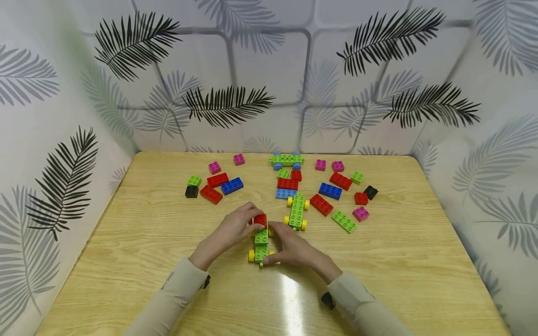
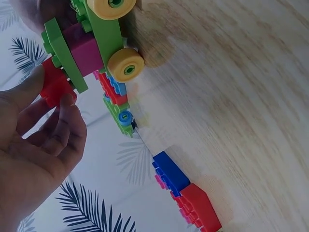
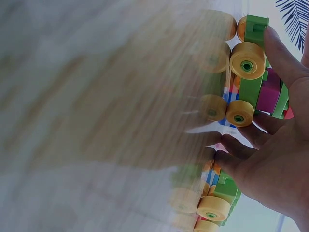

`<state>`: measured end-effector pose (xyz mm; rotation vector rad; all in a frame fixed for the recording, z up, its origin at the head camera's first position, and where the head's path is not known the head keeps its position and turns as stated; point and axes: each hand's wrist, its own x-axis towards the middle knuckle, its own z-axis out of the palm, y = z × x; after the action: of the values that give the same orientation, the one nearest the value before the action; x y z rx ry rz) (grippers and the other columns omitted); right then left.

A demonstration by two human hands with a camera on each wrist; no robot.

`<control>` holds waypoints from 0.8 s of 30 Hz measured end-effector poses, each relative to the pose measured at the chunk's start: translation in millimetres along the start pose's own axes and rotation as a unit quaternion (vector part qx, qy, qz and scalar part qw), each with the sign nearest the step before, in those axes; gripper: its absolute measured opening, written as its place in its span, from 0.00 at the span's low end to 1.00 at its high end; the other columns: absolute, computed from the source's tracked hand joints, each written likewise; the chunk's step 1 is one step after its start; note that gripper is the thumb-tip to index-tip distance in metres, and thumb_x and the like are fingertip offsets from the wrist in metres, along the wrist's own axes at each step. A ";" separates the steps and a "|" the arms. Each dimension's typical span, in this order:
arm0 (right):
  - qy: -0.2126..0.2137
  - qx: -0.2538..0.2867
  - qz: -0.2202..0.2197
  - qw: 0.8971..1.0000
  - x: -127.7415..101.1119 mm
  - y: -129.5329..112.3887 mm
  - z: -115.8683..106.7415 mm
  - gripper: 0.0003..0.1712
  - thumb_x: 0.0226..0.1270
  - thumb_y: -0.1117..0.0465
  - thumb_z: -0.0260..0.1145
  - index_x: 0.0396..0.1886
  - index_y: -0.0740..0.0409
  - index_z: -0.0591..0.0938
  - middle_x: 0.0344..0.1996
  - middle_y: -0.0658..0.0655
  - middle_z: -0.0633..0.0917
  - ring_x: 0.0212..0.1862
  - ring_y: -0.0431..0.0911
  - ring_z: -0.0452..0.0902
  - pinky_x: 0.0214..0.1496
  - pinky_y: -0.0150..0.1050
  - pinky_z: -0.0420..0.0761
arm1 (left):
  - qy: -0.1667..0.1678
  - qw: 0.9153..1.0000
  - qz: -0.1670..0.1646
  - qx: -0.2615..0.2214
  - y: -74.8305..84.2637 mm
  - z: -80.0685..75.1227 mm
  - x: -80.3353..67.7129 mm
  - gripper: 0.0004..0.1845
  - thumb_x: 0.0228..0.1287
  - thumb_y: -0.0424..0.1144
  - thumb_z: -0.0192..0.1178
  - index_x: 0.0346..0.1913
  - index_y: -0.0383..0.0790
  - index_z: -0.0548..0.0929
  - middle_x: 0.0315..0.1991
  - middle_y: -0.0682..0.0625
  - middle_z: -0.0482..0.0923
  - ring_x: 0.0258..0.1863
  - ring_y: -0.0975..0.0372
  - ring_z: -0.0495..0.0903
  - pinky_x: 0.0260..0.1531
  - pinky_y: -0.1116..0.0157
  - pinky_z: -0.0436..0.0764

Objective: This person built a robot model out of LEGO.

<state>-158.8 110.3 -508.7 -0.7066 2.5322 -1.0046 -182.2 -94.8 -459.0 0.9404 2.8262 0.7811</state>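
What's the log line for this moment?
left hand: pinches red brick | right hand: holds green wheeled base | stack: green brick on magenta brick on base | red brick seating: unclear

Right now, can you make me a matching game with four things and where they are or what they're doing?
1. Green plastic base with blue wheels
2. Light blue rectangular plastic brick
3. Left hand
4. Right hand

A. On the near side of a long red plastic brick
B. Holds a green plastic base with yellow wheels
C. Near the wood-grain table's far edge
D. Pinches a small red plastic brick

Pairs: 1-C; 2-A; 3-D; 4-B
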 end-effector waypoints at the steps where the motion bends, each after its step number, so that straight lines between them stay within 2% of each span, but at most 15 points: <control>1: 0.000 0.000 0.000 1.000 -0.1 0.3 0.2 0.55 0.49 0.41 0.76 0.72 0.57 0.61 0.68 0.58 0.66 0.70 0.52 0.59 0.70 0.49 0.60 | -0.001 1.000 0.003 0.002 0.0 -0.1 -0.1 0.17 0.65 0.41 0.62 0.53 0.35 0.81 0.44 0.49 0.75 0.38 0.61 0.74 0.40 0.65 0.78; 11: -0.002 -0.002 0.001 1.000 -0.4 1.6 1.5 0.55 0.49 0.41 0.76 0.72 0.57 0.61 0.68 0.58 0.66 0.70 0.52 0.59 0.69 0.49 0.61 | -0.004 1.000 0.022 -0.001 -1.6 -0.5 -0.5 0.16 0.66 0.41 0.61 0.52 0.35 0.81 0.44 0.47 0.75 0.41 0.56 0.77 0.43 0.62 0.79; 19: -0.003 0.006 0.001 1.000 -1.0 0.7 0.8 0.56 0.49 0.42 0.76 0.73 0.56 0.60 0.69 0.57 0.65 0.71 0.51 0.58 0.70 0.49 0.60 | 0.001 0.999 0.037 0.006 1.0 0.6 -2.2 0.15 0.66 0.41 0.62 0.51 0.36 0.81 0.43 0.49 0.74 0.38 0.60 0.76 0.39 0.65 0.79; 24: -0.004 0.010 0.002 1.000 -0.9 -0.8 -0.1 0.55 0.50 0.41 0.76 0.73 0.55 0.60 0.69 0.56 0.65 0.71 0.51 0.57 0.70 0.49 0.59 | 0.004 1.000 0.028 0.012 -0.2 3.3 -2.0 0.16 0.66 0.41 0.61 0.52 0.36 0.80 0.45 0.49 0.74 0.38 0.61 0.75 0.39 0.66 0.79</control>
<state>-157.9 110.3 -508.0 -0.6974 2.5130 -1.0221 -180.0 -94.7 -462.2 1.0266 2.8342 0.7606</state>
